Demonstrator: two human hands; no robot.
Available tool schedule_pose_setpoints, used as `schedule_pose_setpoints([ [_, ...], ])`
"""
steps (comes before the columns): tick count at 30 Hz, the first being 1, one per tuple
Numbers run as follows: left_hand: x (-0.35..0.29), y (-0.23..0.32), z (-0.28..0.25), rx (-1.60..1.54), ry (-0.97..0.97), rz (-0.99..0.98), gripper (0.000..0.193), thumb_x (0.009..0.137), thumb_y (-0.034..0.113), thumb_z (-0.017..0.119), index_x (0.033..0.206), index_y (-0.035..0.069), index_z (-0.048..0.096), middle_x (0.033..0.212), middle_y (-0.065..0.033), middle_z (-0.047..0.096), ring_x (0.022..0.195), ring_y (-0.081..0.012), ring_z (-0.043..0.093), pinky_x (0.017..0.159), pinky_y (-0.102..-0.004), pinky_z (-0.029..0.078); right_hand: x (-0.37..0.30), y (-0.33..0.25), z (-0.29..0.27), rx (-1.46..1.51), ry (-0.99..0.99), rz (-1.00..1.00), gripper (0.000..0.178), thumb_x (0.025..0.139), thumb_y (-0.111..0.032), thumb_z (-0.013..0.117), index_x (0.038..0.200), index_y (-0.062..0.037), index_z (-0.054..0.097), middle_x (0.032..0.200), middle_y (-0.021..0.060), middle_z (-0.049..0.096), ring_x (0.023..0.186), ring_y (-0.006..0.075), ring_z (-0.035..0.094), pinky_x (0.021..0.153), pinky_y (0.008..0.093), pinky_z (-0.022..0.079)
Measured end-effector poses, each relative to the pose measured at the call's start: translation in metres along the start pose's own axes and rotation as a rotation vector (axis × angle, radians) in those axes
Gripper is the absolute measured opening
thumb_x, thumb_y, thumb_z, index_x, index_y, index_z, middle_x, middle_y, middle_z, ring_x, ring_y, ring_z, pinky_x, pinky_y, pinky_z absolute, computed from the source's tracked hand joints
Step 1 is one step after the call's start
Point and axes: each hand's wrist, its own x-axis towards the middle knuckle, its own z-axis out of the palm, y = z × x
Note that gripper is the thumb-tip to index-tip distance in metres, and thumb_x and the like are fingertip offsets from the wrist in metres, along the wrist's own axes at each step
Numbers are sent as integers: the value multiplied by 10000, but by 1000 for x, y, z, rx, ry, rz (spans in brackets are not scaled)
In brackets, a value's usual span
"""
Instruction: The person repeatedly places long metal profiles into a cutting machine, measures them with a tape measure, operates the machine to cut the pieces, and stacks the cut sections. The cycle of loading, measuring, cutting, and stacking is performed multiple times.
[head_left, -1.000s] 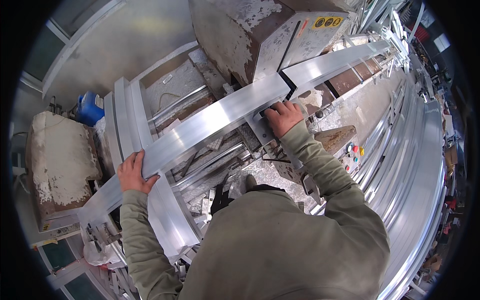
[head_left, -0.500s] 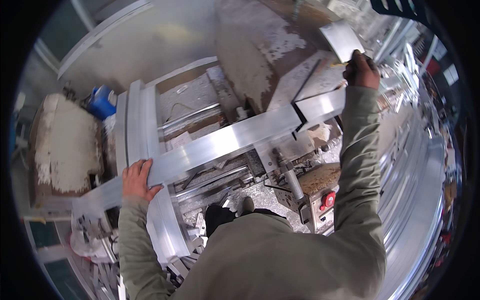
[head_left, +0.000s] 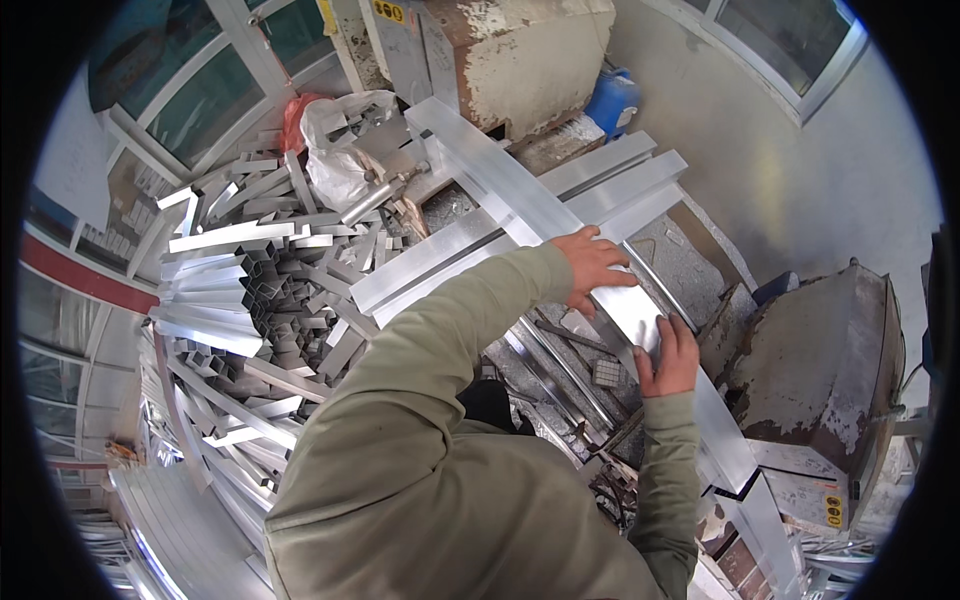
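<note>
A long, flat-faced aluminium profile point(head_left: 515, 200) runs slantwise from the upper middle to the lower right, over a pair of rails. My left hand point(head_left: 597, 272) lies on its upper face, fingers spread and thumb toward the near edge. Closer to me along the same bar, my right hand point(head_left: 672, 360) is closed across it, thumb apart from the curved fingers. Beyond a dark jagged gap at the bar's lower right end, a shorter aluminium piece point(head_left: 765, 535) continues the line. Two wide aluminium bars point(head_left: 430, 265) pass crosswise under the profile.
Worn machine housings stand at the top point(head_left: 540, 65) and at the right point(head_left: 820, 370). A blue jug point(head_left: 612, 100) is beside the upper one. To the left lie heaped aluminium offcuts point(head_left: 300, 340), a stack of bundled profiles point(head_left: 210, 300) and a white sack point(head_left: 345, 140).
My view has swung left toward the offcut heap. My right hand has left the small flat aluminium piece it held and come onto the long profile near my left hand.
</note>
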Motion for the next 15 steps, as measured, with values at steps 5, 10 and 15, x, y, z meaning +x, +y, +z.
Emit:
schedule_pose_setpoints([
  [5, -29, -41, -4, 11, 565, -265, 696, 911, 320, 865, 1539, 174, 604, 1604, -117, 565, 1541, -345, 491, 1308, -645, 299, 7, 5, 34, -221, -63, 52, 735, 974, -532, 745, 1546, -108, 559, 1587, 229, 543, 1408, 465, 527, 1186, 637, 370],
  [10, -156, -186, -26, 394, 809, -1193, 654, 932, 113, 750, 1557, 139, 561, 1551, -179, 588, 1448, -401, 554, 1181, -565, 463, 14, -5, 33, -218, -84, 56, 731, 979, -540, 734, 1541, -107, 557, 1590, 241, 541, 1409, 473, 525, 1184, 639, 370],
  [15, -225, -242, -45, 84, 682, -1241, 590, 913, 138, 789, 1484, 126, 639, 1358, -200, 680, 1222, -412, 693, 1061, -499, 568, 19, -11, 32, -205, -93, 59, 732, 972, -519, 740, 1539, -95, 554, 1574, 258, 543, 1394, 492, 523, 1189, 636, 368],
])
